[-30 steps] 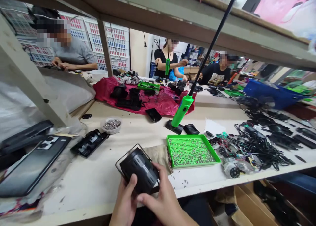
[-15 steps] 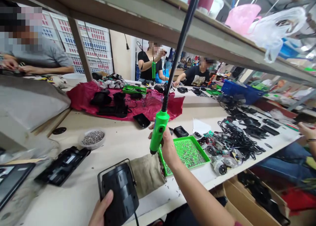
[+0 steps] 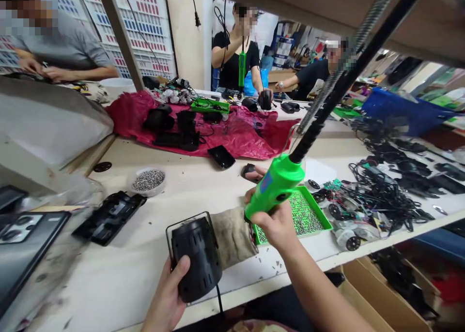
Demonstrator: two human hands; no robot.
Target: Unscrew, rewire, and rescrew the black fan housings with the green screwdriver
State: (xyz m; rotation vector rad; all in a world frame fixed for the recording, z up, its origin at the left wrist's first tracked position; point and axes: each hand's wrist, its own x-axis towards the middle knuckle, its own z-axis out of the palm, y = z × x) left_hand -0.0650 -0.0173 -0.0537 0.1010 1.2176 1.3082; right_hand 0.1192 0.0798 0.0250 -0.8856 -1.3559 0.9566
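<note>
My left hand (image 3: 170, 291) grips a black plastic housing (image 3: 196, 264) with slots in its side, a thin wire bracket and a black cord hanging below. The housing is held in front of a drab cloth-covered roll (image 3: 234, 237) on the bench. My right hand (image 3: 279, 225) is wrapped round a green electric screwdriver (image 3: 276, 184), which leans down to the left from a black cable and a coiled spring. Its lower end is over the right end of the roll, beside a green tray (image 3: 319, 209) of small screws. The bit's tip is hidden.
A clear bowl of screws (image 3: 148, 181) and a black plastic shell (image 3: 109, 218) lie left. Farther back, black parts lie on a pink plastic sheet (image 3: 247, 145). Wires and motors (image 3: 381, 191) pile up right. A shelf crosses overhead, and several people work across the bench.
The screwdriver has gone from nearly upright to a stronger slant, its lower end shifting right towards the tray. My left hand has turned the housing, showing more of its slotted side. The view tips downward.
</note>
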